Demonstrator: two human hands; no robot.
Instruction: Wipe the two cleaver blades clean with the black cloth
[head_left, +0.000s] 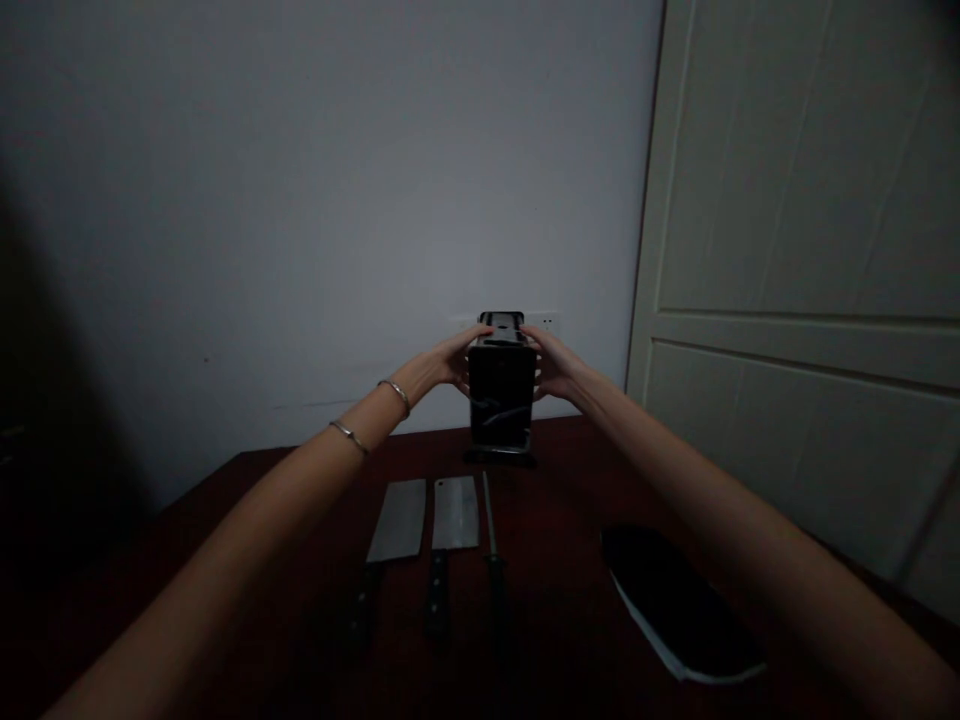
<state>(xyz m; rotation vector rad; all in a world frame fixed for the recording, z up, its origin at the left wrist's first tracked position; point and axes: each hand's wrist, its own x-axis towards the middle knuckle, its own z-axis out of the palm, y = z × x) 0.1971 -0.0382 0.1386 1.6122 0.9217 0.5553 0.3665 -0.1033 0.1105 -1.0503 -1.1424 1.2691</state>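
Note:
A black, glossy knife block (501, 400) stands upright on a dark base at the back of the table. My left hand (454, 358) grips its left side near the top, and my right hand (552, 362) grips the right side at the same height. Both thumbs lie along the top edges, while the other fingers are partly hidden by the block. In front of it lie a wide cleaver (400, 520), a second cleaver (456, 515) and a sharpening steel (490, 520), their dark handles towards me.
A dark flat object with a pale edge (679, 605) lies on the right of the dark red table (555, 570). The wall (375, 200) rises behind, with a socket (549, 323) just behind the block. A panelled door (795, 240) borders the right side.

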